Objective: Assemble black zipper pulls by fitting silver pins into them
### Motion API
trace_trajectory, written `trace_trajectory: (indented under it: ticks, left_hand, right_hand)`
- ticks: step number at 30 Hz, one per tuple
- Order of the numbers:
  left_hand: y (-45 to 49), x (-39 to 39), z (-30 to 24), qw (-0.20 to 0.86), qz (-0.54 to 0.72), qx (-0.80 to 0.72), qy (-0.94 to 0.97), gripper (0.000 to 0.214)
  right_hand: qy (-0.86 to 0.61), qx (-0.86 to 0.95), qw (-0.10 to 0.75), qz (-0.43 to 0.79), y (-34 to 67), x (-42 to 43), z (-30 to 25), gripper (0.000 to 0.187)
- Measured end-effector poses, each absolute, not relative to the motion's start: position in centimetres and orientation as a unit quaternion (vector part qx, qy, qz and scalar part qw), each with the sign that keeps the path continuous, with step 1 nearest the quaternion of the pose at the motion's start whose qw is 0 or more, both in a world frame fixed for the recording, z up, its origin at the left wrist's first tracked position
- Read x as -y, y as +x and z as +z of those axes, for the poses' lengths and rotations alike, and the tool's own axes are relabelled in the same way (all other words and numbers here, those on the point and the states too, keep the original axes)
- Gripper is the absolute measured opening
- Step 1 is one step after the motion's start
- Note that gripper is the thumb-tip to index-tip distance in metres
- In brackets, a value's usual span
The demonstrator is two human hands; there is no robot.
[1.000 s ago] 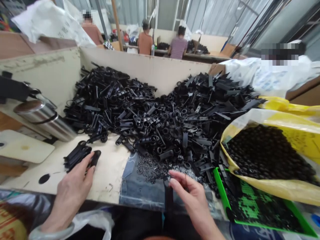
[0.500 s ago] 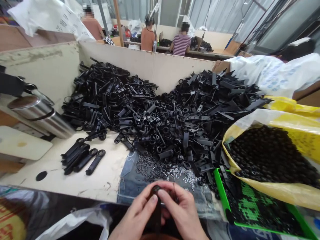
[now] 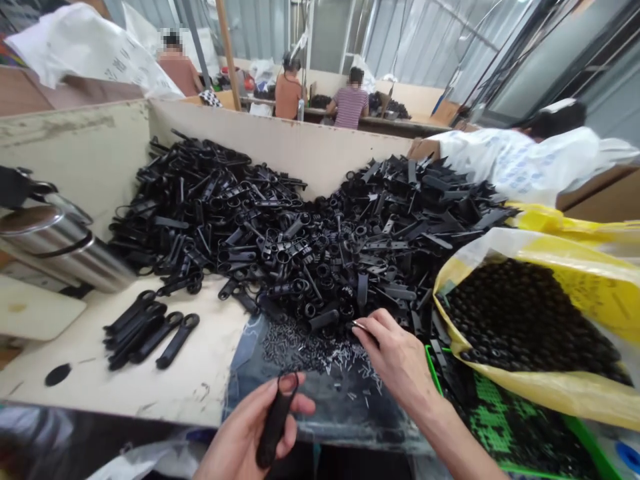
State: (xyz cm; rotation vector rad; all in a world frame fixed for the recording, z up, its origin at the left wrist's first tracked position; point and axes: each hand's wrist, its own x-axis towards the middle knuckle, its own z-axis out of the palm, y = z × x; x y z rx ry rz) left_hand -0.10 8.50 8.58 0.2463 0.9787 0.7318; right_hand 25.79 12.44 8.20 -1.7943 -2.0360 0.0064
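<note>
My left hand is closed round a long black plastic part with a ring at its top, held upright near the table's front edge. My right hand reaches forward to the near edge of a big heap of black plastic parts, thumb and fingers pinched on a small pin-like piece. Under and beside that hand lie several small grey pins scattered on a dark cloth. A short row of finished black parts lies on the bare tabletop at the left.
A steel flask lies at the left. A yellow bag full of small black rings sits at the right above a green tray. A person in white leans at the far right; three people sit beyond the partition board.
My hands have parted: the left keeps the black part and dropped a little, while the right moved forward to the pins by the heap. The view shifted slightly.
</note>
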Motion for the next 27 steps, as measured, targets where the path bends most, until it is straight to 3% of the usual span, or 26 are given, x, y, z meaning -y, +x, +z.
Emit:
trace_trajectory:
  ticks: [4,9,14,19,27]
  left_hand:
    - [0.1,-7.7,9.4,0.810,0.346,-0.463,0.104,0.045]
    - [0.9,-6.7,9.8,0.813,0.336,-0.452,0.146,0.034]
    - [1.0,-5.6,10.0,0.797,0.338,-0.475,0.158,0.045]
    - [0.8,-4.9,10.1,0.792,0.333,-0.485,0.165,0.059]
    - [0.7,-4.7,10.1,0.793,0.320,-0.489,0.171,0.053]
  right_hand:
    - [-0.621,0.715,0.299,0.114,25.2,-10.2,8.7,0.017]
    - [-0.489,0.734,0.381,0.277,21.6,-6.4,8.9,0.005]
    - [-0.451,0.762,0.398,0.238,19.7,-4.8,7.9,0.042]
    - [-0.434,0.793,0.377,0.202,20.0,-5.1,7.9,0.037]
    - [-0.431,0.817,0.329,0.194,20.0,-4.9,7.7,0.035]
